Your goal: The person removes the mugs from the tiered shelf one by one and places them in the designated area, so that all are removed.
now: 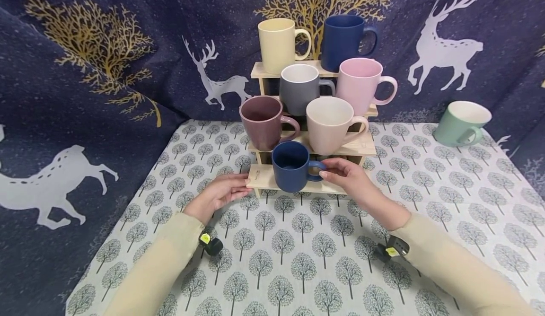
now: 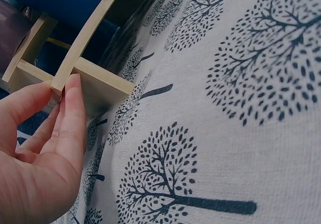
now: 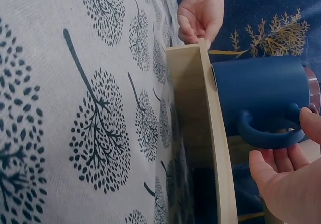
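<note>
A small dark blue mug [image 1: 291, 173] stands upright on the lowest step of a stepped wooden rack [image 1: 259, 176], its handle to the right. My right hand [image 1: 351, 181] holds that handle; in the right wrist view the thumb is on one side of the handle [image 3: 268, 137] and the fingers on the other. With my left hand [image 1: 222, 190] I pinch the left end of the lowest step. The left wrist view has thumb and fingers at the corner of the board [image 2: 65, 73].
Higher steps carry a plum mug [image 1: 260, 124], a cream mug [image 1: 327, 127], a grey mug [image 1: 299, 91], a pink mug [image 1: 357, 86], a yellow mug [image 1: 276, 46] and a navy mug [image 1: 342, 44]. A green mug [image 1: 457, 129] sits on the tree-print cloth [image 1: 281, 240] at right.
</note>
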The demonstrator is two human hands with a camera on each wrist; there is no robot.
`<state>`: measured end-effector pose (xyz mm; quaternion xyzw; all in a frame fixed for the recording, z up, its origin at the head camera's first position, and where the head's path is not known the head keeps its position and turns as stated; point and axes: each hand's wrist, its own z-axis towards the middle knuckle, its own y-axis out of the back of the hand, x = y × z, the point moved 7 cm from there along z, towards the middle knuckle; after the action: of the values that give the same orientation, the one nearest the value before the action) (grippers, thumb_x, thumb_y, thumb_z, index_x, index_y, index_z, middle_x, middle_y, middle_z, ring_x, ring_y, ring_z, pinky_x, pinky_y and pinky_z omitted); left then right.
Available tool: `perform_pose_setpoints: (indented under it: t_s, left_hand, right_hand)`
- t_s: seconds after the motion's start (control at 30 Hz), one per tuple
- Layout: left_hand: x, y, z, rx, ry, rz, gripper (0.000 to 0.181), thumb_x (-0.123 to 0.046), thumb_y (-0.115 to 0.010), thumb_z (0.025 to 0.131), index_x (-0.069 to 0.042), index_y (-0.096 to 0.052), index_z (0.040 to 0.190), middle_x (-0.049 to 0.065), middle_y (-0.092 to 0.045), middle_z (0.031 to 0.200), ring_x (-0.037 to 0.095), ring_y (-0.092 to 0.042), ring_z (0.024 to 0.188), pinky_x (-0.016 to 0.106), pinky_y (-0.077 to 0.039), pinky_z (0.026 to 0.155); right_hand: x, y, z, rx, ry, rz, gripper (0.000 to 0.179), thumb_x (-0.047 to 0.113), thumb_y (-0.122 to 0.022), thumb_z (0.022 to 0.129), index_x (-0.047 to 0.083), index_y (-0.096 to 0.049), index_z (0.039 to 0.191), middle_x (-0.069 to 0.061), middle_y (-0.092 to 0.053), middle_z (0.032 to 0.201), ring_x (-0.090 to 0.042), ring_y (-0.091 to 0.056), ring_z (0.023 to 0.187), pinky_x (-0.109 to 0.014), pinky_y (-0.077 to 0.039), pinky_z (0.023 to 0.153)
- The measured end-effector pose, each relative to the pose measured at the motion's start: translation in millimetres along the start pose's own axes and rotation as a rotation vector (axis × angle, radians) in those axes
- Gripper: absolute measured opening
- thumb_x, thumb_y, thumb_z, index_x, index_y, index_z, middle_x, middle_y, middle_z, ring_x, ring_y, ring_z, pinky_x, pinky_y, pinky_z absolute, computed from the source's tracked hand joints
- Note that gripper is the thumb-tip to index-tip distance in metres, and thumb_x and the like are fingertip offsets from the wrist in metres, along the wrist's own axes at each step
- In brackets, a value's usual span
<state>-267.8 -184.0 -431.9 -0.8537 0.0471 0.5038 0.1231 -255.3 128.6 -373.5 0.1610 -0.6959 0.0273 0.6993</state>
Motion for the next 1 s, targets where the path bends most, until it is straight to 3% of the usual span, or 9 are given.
perform_pose_setpoints:
  t_s: [0.47, 1.0]
  left_hand:
    - [-1.9, 1.1, 1.5, -0.001, 0.002, 0.002, 0.055, 0.003, -0.053, 0.101, 0.008, -0.033, 0.152, 0.001, -0.076, 0.089, 0.010, -0.075, 0.082, 0.013, -0.065, 0.081]
    - [-0.8, -2.1, -0.4, 0.016, 0.002, 0.014, 0.057, 0.002, -0.052, 0.102, 0.010, -0.030, 0.153, 0.001, -0.075, 0.088, 0.008, -0.075, 0.081, 0.012, -0.065, 0.078]
  right_hand:
    - [1.5, -6.2, 4.4, -0.038, 0.027, 0.064, 0.033, -0.002, -0.062, 0.097, -0.022, -0.053, 0.122, 0.017, -0.070, 0.092, 0.004, -0.067, 0.088, -0.007, -0.059, 0.083]
    - [2.0, -7.8, -4.0, -0.126, 0.033, 0.007, 0.026, -0.003, -0.062, 0.097, -0.019, -0.057, 0.117, 0.016, -0.063, 0.085, 0.002, -0.063, 0.082, -0.008, -0.058, 0.075]
